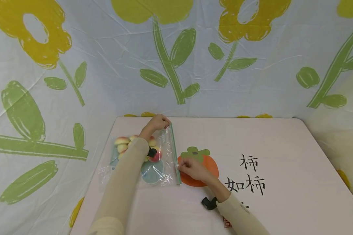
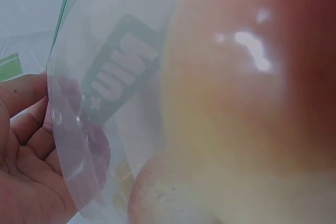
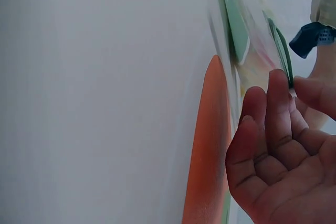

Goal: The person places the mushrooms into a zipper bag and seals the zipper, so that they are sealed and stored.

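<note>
A clear zip bag point(image 1: 168, 143) with a green zip strip point(image 1: 173, 140) lies on the left of the table. Inside are several red-and-cream mushroom-shaped pieces point(image 1: 122, 141). At the bag's far corner, by the end of the strip, my left hand point(image 1: 158, 123) pinches the plastic; in the left wrist view its fingers are partly behind the film. My right hand point(image 1: 194, 168) pinches the strip nearer its front end, thumb against forefinger, the other fingers loosely bent in the right wrist view. My left forearm hides some of the pieces.
The pale pink table mat point(image 1: 282, 147) bears a printed orange persimmon point(image 1: 211, 166) under the right hand and black characters point(image 1: 254, 184) to its right. A pale blue-green round shape point(image 1: 152, 172) shows through the bag. Flower-patterned cloth point(image 1: 106, 65) surrounds the table's back and sides.
</note>
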